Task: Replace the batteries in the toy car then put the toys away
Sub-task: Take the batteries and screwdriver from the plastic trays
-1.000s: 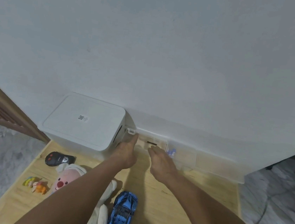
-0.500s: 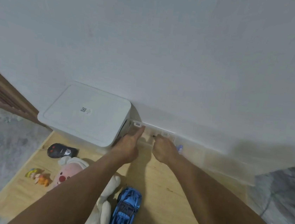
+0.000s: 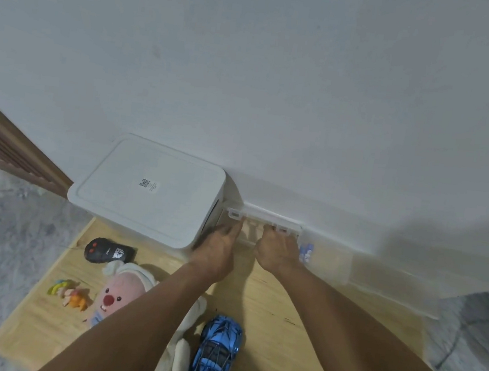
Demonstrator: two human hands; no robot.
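Note:
A shiny blue toy car (image 3: 218, 353) lies on the wooden board (image 3: 282, 327) between my forearms. At the foot of the wall stands a small clear plastic case (image 3: 249, 237) with its lid (image 3: 264, 218) tilted up. My left hand (image 3: 218, 246) touches the case's left front with straight fingers. My right hand (image 3: 276, 247) grips the lid's edge near its right clasp with curled fingers. Something small and blue (image 3: 305, 251) shows through the clear plastic just right of that hand. The case's inside is mostly hidden.
A white lidded storage bin (image 3: 151, 187) stands left of the case. A black remote (image 3: 109, 252), a pink plush (image 3: 121, 293) and a small colourful figure (image 3: 69, 292) lie on the board's left. A long clear container (image 3: 378, 280) runs along the wall at the right.
The case's lid has come up from nearly flat to tilted open. Both hands have stayed at its front edge, and my head has shifted a little.

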